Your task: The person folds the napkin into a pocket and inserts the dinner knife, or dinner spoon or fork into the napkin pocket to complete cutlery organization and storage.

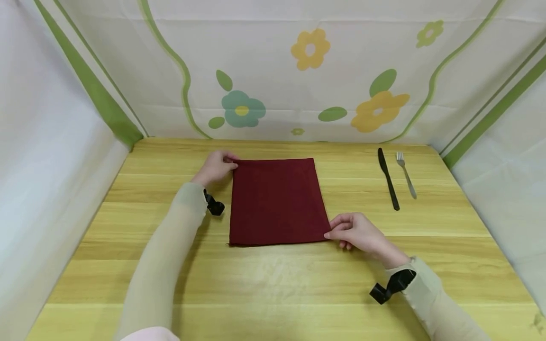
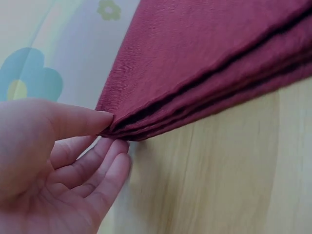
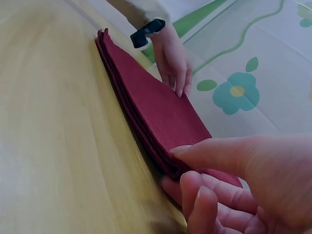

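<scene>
A dark red cloth napkin (image 1: 277, 201), folded into a square of several layers, lies on the wooden table. My left hand (image 1: 216, 166) pinches its far left corner between thumb and fingers. In the left wrist view, the layered edges of the napkin (image 2: 209, 63) gather at that thumb (image 2: 83, 119). At the near right corner my right hand (image 1: 356, 232) grips the napkin, thumb on top and fingers underneath. The right wrist view shows the stacked folds of the napkin (image 3: 151, 107) between that thumb (image 3: 209, 151) and the fingers.
To the right on the wooden table (image 1: 273, 293) lie a black knife (image 1: 388, 180) and a silver fork (image 1: 406, 175), side by side. A white curtain (image 1: 273, 66) with printed flowers hangs behind the far table edge, and white cloth walls stand at both sides.
</scene>
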The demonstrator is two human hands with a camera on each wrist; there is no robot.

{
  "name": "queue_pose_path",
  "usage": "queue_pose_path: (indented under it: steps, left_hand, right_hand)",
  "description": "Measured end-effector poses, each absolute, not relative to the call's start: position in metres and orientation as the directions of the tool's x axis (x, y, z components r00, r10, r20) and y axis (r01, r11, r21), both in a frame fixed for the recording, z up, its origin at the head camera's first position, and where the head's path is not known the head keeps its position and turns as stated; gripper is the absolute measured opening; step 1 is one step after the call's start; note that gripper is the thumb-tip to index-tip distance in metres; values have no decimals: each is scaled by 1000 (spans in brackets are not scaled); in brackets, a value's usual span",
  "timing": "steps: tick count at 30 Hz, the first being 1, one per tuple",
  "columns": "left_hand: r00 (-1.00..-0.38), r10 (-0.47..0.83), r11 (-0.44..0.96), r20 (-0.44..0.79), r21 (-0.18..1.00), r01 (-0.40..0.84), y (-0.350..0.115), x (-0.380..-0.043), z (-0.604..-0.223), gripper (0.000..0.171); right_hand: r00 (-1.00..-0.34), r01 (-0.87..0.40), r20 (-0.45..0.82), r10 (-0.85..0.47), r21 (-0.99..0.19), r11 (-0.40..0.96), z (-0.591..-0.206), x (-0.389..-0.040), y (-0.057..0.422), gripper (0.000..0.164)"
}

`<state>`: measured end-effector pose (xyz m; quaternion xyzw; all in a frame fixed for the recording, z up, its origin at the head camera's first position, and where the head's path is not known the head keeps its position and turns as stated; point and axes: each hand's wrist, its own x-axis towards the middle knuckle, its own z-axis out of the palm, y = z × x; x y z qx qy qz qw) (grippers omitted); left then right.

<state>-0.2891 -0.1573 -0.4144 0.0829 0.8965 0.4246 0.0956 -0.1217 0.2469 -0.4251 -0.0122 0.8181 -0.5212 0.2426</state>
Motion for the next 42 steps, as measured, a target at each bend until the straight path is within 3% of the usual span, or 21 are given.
queue_pose_path:
  steps: [11,19,33,42]
  left_hand:
    - [-960,213,546,-181,837,-36,-172,-277,-411,28]
    - [-952,206,590,-227,805,-64,-181,-261,-411,28]
    - [-910,271,500,-314,854,-146,-190,-224,-413,37]
    - [-901,252,543,-354,822,-171,-180,-196,-412,41]
  right_hand:
    - [-896,237,-376,-235,-855,462,-424,-139,265,39]
    - [-902,283,-394,-176,-848,449,-425,-156,278,40]
    - [-937,199,-313,-157,-844,499,-421,-198,298,41]
    - [-963,156,-245,-109,-843,515,-424,-236,297,35]
